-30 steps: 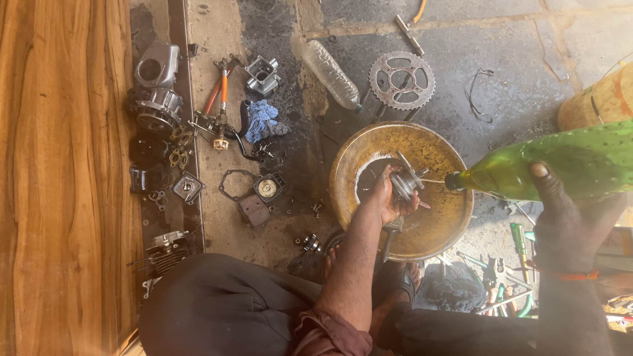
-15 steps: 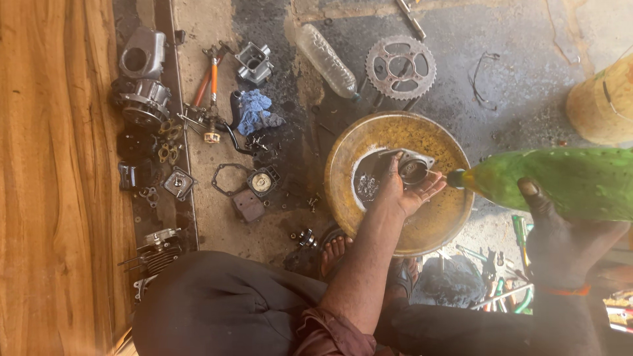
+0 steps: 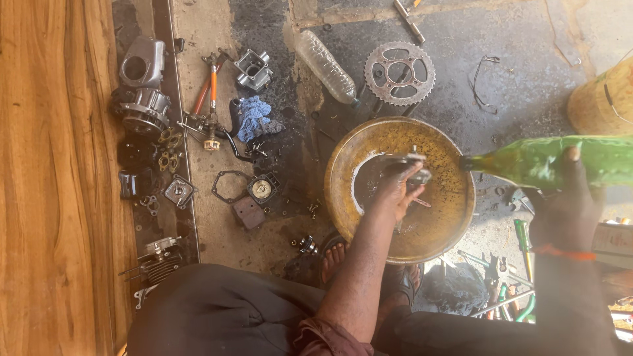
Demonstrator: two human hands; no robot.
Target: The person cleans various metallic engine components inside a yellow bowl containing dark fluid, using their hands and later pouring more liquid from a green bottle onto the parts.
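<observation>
Over the rusty metal basin (image 3: 455,217), your left hand (image 3: 395,191) clamps a small metal engine part (image 3: 409,165) while your right hand (image 3: 560,217) grips the tilted green bottle (image 3: 547,161), whose neck could overshoot the basin's rim and spill onto the floor.

Left hand (image 3: 393,194) holds a small metal part (image 3: 410,165) over a round yellowed metal basin (image 3: 356,161) on the oily floor. Right hand (image 3: 567,211) grips a green plastic bottle (image 3: 547,161), tipped sideways, neck at basin rim; liquid flow too blurred to tell. Beyond the basin: toothed sprocket (image 3: 399,73), clear plastic bottle (image 3: 326,66). Left: blue rag (image 3: 252,117), orange-handled pliers (image 3: 208,92), engine parts (image 3: 142,109), gasket (image 3: 231,186).
</observation>
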